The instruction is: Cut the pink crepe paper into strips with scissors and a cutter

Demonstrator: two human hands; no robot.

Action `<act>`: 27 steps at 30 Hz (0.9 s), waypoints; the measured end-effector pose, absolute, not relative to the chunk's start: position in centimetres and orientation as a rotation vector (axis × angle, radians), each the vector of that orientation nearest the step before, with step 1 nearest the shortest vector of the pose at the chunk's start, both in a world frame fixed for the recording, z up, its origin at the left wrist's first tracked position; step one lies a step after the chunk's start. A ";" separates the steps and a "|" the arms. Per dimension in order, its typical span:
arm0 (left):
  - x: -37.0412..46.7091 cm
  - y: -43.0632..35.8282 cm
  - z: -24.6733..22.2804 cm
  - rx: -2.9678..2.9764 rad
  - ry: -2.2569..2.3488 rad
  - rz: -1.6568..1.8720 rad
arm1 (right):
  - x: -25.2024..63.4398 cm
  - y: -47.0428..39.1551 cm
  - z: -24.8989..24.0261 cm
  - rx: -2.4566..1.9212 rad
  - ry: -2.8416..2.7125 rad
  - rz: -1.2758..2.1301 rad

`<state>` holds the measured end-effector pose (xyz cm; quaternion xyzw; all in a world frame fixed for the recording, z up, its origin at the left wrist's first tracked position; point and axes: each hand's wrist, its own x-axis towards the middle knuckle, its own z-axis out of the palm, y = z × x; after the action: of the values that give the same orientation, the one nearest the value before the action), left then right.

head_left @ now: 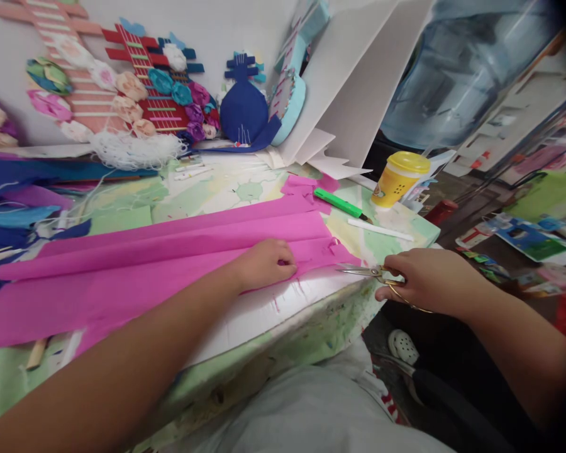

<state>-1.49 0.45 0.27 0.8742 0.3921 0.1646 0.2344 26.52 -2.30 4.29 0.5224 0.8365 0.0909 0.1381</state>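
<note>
A large sheet of bright pink crepe paper (136, 277) stretches across the table in long folds. My left hand (266, 264) is closed at its near edge, fingers curled in against the paper. To the right, my right hand (427, 280) grips gold-handled scissors (353, 270), thumb and fingers in the loops. The blades point left, near the paper's right corner, and look nearly closed. Under the near edge of the pink paper lies a white board (264, 314) with small pink marks.
A green cutter knife (338, 202), a white stick (380, 229) and a yellow-lidded cup (399, 179) are on the right side. Behind stand colourful instrument-shaped crafts, including a dark blue lute shape (244, 107), and white boards (353, 88). White string (134, 150) is heaped at the back left.
</note>
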 end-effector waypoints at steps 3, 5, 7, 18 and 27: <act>-1.4 0.4 0.3 2.407 1.086 0.459 | 26.6 -3.6 3.6 1.624 2.447 0.243; -1.3 0.3 0.3 2.407 1.092 0.461 | 26.7 -4.7 2.6 1.770 2.475 0.164; -1.2 0.2 0.4 2.404 1.102 0.465 | 26.8 -5.7 1.4 1.926 2.499 0.023; -0.9 -0.3 0.3 2.440 1.192 0.443 | 27.3 -6.0 -0.6 2.089 2.363 -0.175; -0.6 -0.8 0.3 2.467 1.318 0.433 | 28.2 -5.2 -0.1 2.012 2.309 -0.169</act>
<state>-0.59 -0.83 0.25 0.8611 0.4600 0.1510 0.1552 28.24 -5.22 -0.14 0.6555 0.7523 -0.0551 0.0368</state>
